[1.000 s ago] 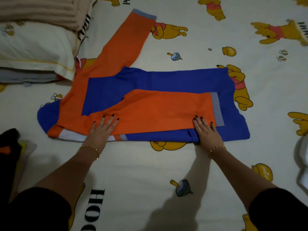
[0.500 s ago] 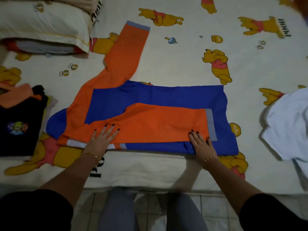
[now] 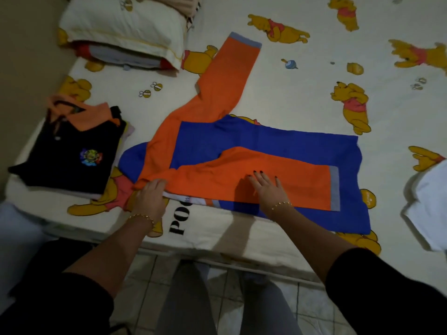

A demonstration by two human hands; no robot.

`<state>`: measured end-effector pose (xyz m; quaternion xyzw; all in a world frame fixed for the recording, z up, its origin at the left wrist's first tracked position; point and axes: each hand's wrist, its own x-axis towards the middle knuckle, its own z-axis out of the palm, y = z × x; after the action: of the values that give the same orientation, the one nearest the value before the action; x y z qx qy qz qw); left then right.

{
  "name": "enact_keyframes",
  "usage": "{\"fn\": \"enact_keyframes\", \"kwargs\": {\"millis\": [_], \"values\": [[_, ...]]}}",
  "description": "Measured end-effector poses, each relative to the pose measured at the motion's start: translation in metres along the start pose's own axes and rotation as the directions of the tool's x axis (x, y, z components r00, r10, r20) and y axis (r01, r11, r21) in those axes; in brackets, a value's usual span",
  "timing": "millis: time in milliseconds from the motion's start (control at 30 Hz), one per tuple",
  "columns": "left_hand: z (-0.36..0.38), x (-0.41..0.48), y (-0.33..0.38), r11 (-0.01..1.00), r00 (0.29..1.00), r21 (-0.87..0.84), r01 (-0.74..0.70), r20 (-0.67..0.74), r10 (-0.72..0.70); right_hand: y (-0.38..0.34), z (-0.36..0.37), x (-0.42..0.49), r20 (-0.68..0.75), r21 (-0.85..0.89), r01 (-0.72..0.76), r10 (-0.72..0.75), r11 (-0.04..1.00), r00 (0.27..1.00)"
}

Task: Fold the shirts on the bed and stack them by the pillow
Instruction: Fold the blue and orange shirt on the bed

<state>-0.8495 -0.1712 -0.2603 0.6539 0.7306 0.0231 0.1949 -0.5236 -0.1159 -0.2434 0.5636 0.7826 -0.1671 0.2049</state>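
Observation:
An orange and blue long-sleeved shirt [image 3: 266, 146] lies flat near the bed's front edge, one orange sleeve folded across its blue body, the other sleeve stretched up towards the pillow [image 3: 125, 30]. My left hand [image 3: 151, 197] grips the shirt's near left edge at the shoulder, fingers curled under the fabric. My right hand [image 3: 267, 189] presses flat on the folded orange sleeve, fingers spread. A stack of folded shirts [image 3: 70, 151] with a black one on top sits at the left, below the pillow.
A white garment [image 3: 425, 209] lies crumpled at the right edge of the bed. The patterned bedsheet [image 3: 302, 93] covers the mattress. Folded cloth shows under the pillow. My legs and a tiled floor are below the bed's front edge.
My left hand moved left and curled under the shirt's edge. My right hand slid left along the folded sleeve to its middle. The camera pulled back.

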Motion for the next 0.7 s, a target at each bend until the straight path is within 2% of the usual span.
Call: {"fn": "enact_keyframes", "kwargs": {"millis": [233, 333, 500, 567, 700], "values": [[-0.028, 0.033, -0.041, 0.97, 0.979, -0.175, 0.17, -0.082, -0.186, -0.087, -0.04, 0.087, -0.082, -0.024, 0.131, -0.133, 0.991, 0.988], [-0.031, 0.049, -0.058, 0.927, 0.949, -0.236, 0.29, -0.052, -0.31, -0.118, -0.053, 0.123, -0.095, -0.069, 0.152, -0.158, 0.986, 0.983], [-0.019, 0.079, -0.085, 0.709, 0.807, -0.41, 0.573, 0.132, -0.576, -0.171, -0.081, 0.187, -0.246, -0.101, 0.174, -0.194, 0.98, 0.95], [-0.014, 0.086, -0.09, 0.66, 0.775, -0.434, 0.613, 0.171, -0.608, -0.19, -0.092, 0.208, -0.23, -0.127, 0.217, -0.241, 0.968, 0.943], [-0.008, 0.096, -0.101, 0.623, 0.772, -0.486, 0.613, 0.197, -0.605, -0.217, -0.099, 0.239, -0.079, -0.165, 0.271, -0.286, 0.948, 0.955]]}}
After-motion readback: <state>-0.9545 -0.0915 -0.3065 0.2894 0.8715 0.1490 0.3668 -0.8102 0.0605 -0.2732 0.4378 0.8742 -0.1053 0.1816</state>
